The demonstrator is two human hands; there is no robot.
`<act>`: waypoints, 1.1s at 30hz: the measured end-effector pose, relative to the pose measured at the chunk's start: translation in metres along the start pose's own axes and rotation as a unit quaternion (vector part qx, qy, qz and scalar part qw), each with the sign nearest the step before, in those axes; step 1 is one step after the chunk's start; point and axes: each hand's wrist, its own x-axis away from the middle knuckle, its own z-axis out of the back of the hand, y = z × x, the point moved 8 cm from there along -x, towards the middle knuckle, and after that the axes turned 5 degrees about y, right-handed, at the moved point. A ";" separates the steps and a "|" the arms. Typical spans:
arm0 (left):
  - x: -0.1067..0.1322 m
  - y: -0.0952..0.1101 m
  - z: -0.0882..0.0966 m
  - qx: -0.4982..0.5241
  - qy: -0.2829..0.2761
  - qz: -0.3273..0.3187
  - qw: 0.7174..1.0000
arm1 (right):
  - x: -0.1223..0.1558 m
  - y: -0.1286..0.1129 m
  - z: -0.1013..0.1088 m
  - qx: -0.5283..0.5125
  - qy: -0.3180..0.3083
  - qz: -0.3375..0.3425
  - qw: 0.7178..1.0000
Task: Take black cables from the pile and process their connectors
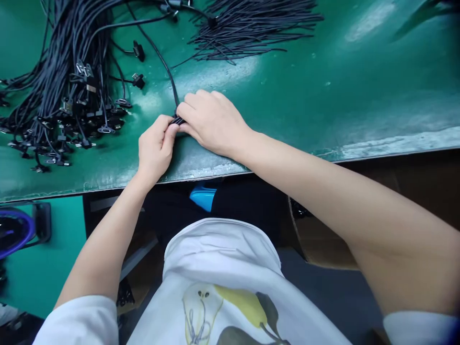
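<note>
Your white shirt [223, 258], with its pear-like print [247, 304], lay nearest the camera, and your two bare forearms reached up from its short sleeves to the green table [309, 105]. Your hands met just above the table's near edge. Your left hand [156, 146] was pinching the black cable [177, 121] between thumb and curled fingers, where several dark strands showed side by side. Your right hand [215, 120] came in from the other side, its fingers bent over and its thumb underneath, pinching the same short dark stretch; its fingertips were partly hidden, so how firmly they pressed you could not tell. The cable was in the narrow gap between your hands, and one length ran from there up and to the left, toward the top of the view.

Well to the left of your hands lay a large heap of black cables [66, 52], their metal-ended connectors [106, 129] spread toward the near edge. Beyond your right hand, near the top, lay a sheaf of thin black strands [255, 28], roughly parallel, with loose ends fanning out. Below the table edge, between your arms, a bright blue object [203, 196] showed against dark cloth [240, 203]; what it was you could not tell.
</note>
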 end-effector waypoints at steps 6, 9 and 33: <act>-0.002 0.002 -0.001 -0.019 -0.006 -0.005 1.000 | 0.000 0.002 0.002 -0.033 -0.014 -0.005 0.999; -0.001 0.000 -0.001 -0.018 -0.010 -0.002 1.000 | 0.000 0.003 0.001 -0.046 -0.018 -0.012 0.999; -0.003 0.003 -0.001 -0.023 -0.005 0.009 1.000 | 0.000 0.006 0.000 -0.060 -0.017 -0.023 0.998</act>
